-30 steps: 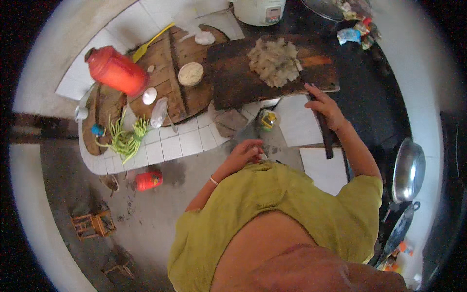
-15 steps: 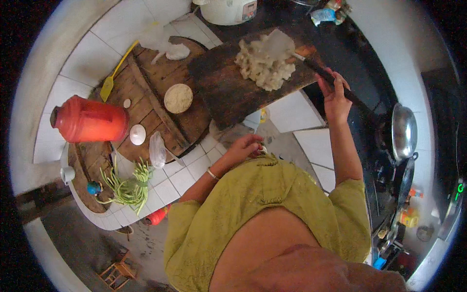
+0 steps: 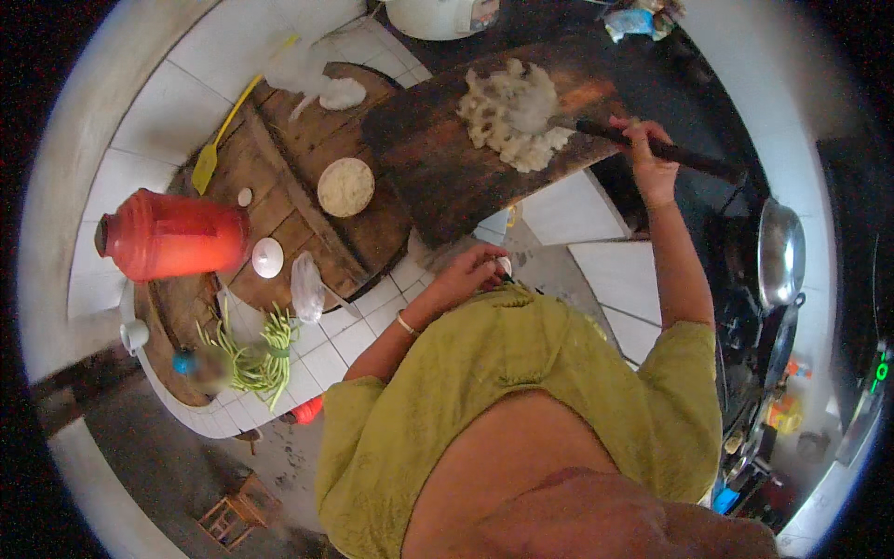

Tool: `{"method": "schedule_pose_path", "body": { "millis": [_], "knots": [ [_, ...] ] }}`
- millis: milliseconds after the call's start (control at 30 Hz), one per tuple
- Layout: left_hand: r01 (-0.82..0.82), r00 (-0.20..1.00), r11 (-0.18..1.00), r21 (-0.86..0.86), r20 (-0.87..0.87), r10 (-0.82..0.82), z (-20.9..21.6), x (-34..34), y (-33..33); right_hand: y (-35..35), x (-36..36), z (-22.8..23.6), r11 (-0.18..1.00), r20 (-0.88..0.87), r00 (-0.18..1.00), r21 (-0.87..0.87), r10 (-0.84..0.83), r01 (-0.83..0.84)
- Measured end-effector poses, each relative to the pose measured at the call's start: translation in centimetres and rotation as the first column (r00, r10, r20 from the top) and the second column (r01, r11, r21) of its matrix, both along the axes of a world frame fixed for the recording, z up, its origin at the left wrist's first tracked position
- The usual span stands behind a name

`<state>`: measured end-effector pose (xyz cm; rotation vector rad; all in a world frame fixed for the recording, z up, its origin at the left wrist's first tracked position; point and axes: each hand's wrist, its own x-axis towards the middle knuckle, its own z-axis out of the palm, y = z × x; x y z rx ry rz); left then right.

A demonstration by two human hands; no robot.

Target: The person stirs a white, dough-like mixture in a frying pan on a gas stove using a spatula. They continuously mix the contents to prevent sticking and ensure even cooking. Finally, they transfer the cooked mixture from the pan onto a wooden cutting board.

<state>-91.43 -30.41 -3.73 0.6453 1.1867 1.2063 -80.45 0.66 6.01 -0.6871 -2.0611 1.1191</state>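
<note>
My right hand (image 3: 652, 163) is closed around the long dark handle of a spatula (image 3: 698, 161). The spatula's head lies on a pale, lumpy mass of food (image 3: 498, 107), where it is blurred and hard to separate from it. This mass is spread over a dark wooden cutting board (image 3: 419, 172). In front of my belly, my left hand (image 3: 473, 270) has its fingers curled in. A small whitish thing shows at its fingertips, too little of it to name.
Left of the board, a round wooden lid (image 3: 279, 219) bears a bowl of pale grainy stuff (image 3: 345, 187). Farther left are a red thermos (image 3: 177, 235), a yellow fly swatter (image 3: 207, 168) and long green beans (image 3: 259, 359). A metal pan (image 3: 780, 252) stands at the right.
My right hand has moved slightly right with the spatula, whose head has shifted toward the near right of the food. The food looks flatter and more spread. My left hand stays nearly in place.
</note>
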Motion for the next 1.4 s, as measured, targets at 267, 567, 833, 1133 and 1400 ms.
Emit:
{"method": "schedule_pose_path", "body": {
  "millis": [267, 567, 833, 1133, 1400],
  "knots": [
    [-0.193, 0.977, 0.978, -0.077, 0.074, 0.199, -0.2, 0.7, -0.2, 1.7, -6.5, 3.4, 0.947, -0.405, 0.914, -0.295, -0.005, -0.126],
    [-0.211, 0.977, 0.977, -0.026, 0.023, 0.212, -0.4, 0.1, 1.2, 8.4, -8.5, 3.8, 0.637, -0.459, 0.726, -0.77, -0.512, -0.038],
    [-0.204, 0.978, 0.978, -0.03, 0.027, 0.205, -1.1, -0.4, 1.4, 16.3, 0.9, -5.5, 0.48, -0.472, 0.525, -0.867, -0.709, -0.131],
    [-0.196, 0.977, 0.98, -0.038, 0.084, 0.198, -1.0, -0.3, 1.7, 13.4, 1.4, -6.5, 0.392, -0.529, 0.383, -0.837, -0.757, -0.382],
    [-0.171, 0.985, 0.985, 0.018, 0.036, 0.171, -1.6, 0.2, 2.0, 5.9, -2.2, -8.1, 0.996, -0.446, 0.891, 0.0, -0.083, 0.093]
  ]
}}
